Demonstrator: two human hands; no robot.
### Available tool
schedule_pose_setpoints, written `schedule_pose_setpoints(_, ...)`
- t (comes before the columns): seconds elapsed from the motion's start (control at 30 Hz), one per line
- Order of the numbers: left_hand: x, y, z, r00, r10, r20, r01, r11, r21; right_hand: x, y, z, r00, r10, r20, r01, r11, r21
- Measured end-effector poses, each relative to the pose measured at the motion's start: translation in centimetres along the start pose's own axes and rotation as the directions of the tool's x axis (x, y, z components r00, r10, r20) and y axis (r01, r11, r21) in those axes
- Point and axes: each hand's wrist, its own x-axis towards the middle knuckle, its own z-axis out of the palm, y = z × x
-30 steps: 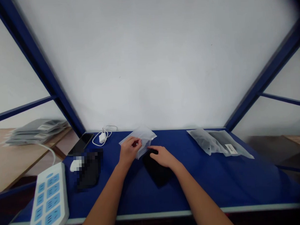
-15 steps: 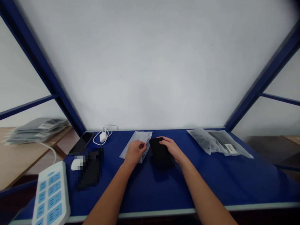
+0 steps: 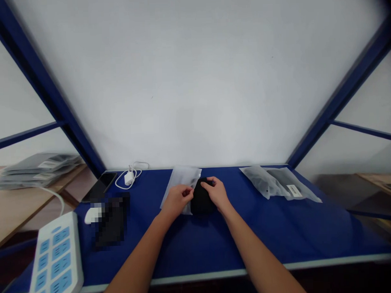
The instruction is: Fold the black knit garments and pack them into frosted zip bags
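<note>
A frosted plastic zip bag (image 3: 180,177) lies on the blue table, its slider end toward the right. My left hand (image 3: 177,201) is over it, thumb and fingers pinched at the bag's right edge. Just beside that edge is a soft black folded item (image 3: 202,200), perhaps cloth; its exact kind cannot be made out. My right hand (image 3: 218,193) grips this black item from its right side, thumb on top. The item's left side meets the bag's edge near my left fingertips; whether any of it is inside the bag is unclear.
More frosted bags (image 3: 282,186) lie at the right, one labelled. To the left are a white charger with cable (image 3: 129,178), a dark phone (image 3: 100,186), a white mouse (image 3: 93,214), a partly blurred black item (image 3: 111,224), a power strip (image 3: 55,260) and stacked bags (image 3: 39,169).
My right hand has moved the black item left, up against the bag's edge, and it looks rounder now. My left hand has come down to that edge. The view has shifted slightly.
</note>
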Motion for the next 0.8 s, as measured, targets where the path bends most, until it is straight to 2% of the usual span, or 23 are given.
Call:
schedule_pose_setpoints(0.07, 0.0, 0.0, 0.3, 1.000, -0.017, 0.022, 0.017, 1.000, -0.010, -0.2, 0.2, 0.6, 0.994, -0.103, -0.036, 0.103, 0.995, -0.008)
schedule_pose_setpoints(0.13, 0.0, 0.0, 0.4, 1.000, -0.007, 0.018, 0.007, 1.000, -0.006, -0.5, 0.3, 1.2, 0.982, -0.187, 0.027, 0.188, 0.982, -0.006)
schedule_pose_setpoints(0.2, 0.0, 0.1, 0.3, 1.000, 0.016, -0.022, -0.016, 1.000, 0.013, -0.8, 0.2, 1.6, 0.973, -0.198, 0.123, 0.195, 0.980, 0.034)
schedule_pose_setpoints(0.27, 0.1, 0.2, 0.2, 0.999, 0.016, -0.042, -0.016, 1.000, 0.015, -1.0, 0.1, 1.7, 0.979, -0.154, 0.134, 0.143, 0.986, 0.089)
schedule_pose_setpoints(0.37, 0.0, 0.6, 0.3, 0.999, -0.042, 0.013, 0.043, 0.998, -0.055, -0.8, 0.1, 1.4, 0.997, -0.053, -0.048, 0.061, 0.984, 0.167)
schedule_pose_setpoints(0.43, -0.2, 0.9, 0.7, 0.994, -0.078, 0.070, 0.087, 0.988, -0.124, -0.7, 0.3, 1.4, 0.984, -0.010, -0.178, 0.045, 0.980, 0.195)
schedule_pose_setpoints(0.5, -0.3, 1.3, 1.4, 0.992, -0.089, 0.085, 0.104, 0.977, -0.184, -0.8, 0.3, 1.7, 0.962, -0.037, -0.272, 0.084, 0.983, 0.166)
schedule_pose_setpoints(0.63, -0.6, 2.0, 2.6, 0.996, -0.094, 0.004, 0.092, 0.964, -0.248, -1.7, 0.1, 2.6, 0.912, -0.202, -0.357, 0.217, 0.976, 0.002)
schedule_pose_setpoints(0.8, -0.7, 2.8, 3.1, 0.989, -0.145, -0.018, 0.131, 0.935, -0.329, -1.8, -0.3, 2.4, 0.877, -0.222, -0.426, 0.221, 0.974, -0.052)
